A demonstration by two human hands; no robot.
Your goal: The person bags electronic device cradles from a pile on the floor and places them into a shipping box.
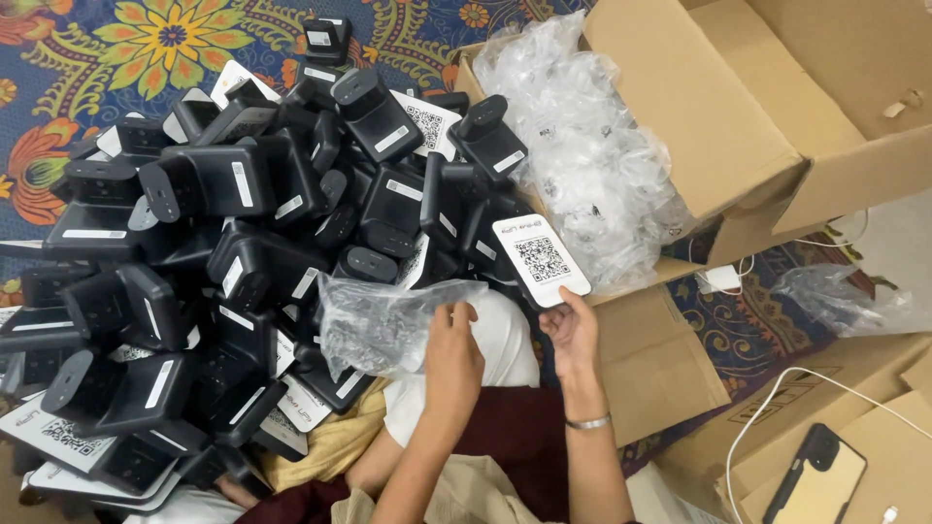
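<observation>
My left hand (453, 357) grips a crumpled clear plastic bag (383, 322) over my lap. Just to its right, my right hand (573, 333), with a metal bangle on the wrist, holds a black device with a white patterned face (541, 260) by its lower edge, face up. Both hands sit at the near edge of a big pile of similar black devices (223, 243) that spreads across the left half of the view.
An open cardboard box (699, 116) at upper right holds several clear plastic bags (582, 146). Flattened cardboard (650, 364), a phone (815, 475), a white cable (777, 398) and a loose plastic bag (840, 296) lie to the right. A patterned floral mat (165, 39) covers the floor.
</observation>
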